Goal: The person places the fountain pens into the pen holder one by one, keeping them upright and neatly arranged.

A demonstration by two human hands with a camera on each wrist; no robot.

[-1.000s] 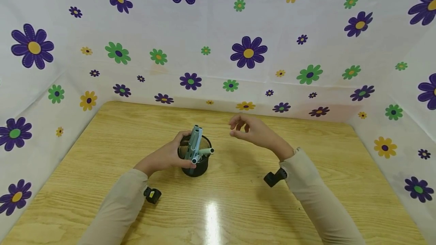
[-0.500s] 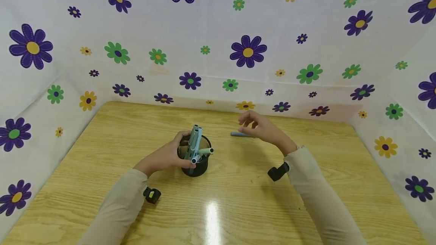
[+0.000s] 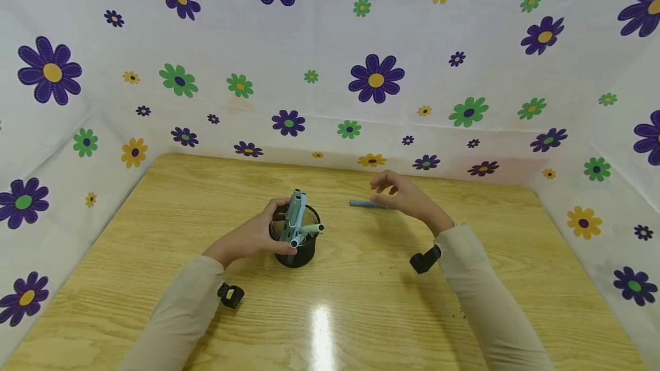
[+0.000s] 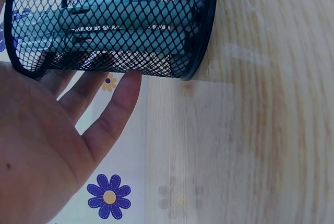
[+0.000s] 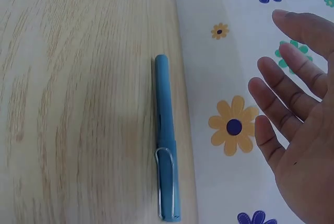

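Note:
A black mesh pen cup point(image 3: 301, 257) stands on the table with several pens point(image 3: 295, 210) in it, mostly pale teal. One pale green pen point(image 3: 312, 229) leans out over its right rim. My left hand point(image 3: 246, 237) grips the cup from the left, thumb at the near side and fingers round the far side. In the left wrist view, fingers point(image 4: 112, 117) lie against the mesh wall point(image 4: 141, 61). A capped blue pen point(image 5: 166, 130) with a metal clip lies alone on the table. My right hand point(image 3: 407, 196) hovers beside and above it, fingers loosely bent, holding nothing.
The wooden table point(image 3: 330, 291) meets a flower-printed white cloth point(image 3: 319, 33) at the back and both sides. A small black camera sits on each wrist, the right one point(image 3: 425, 260) hanging below the sleeve. A few dark specks lie near the right forearm.
My right hand has drifted right, and the blue pen, out of sight one second ago, now shows on the table. My left hand and the pen cup have stayed put.

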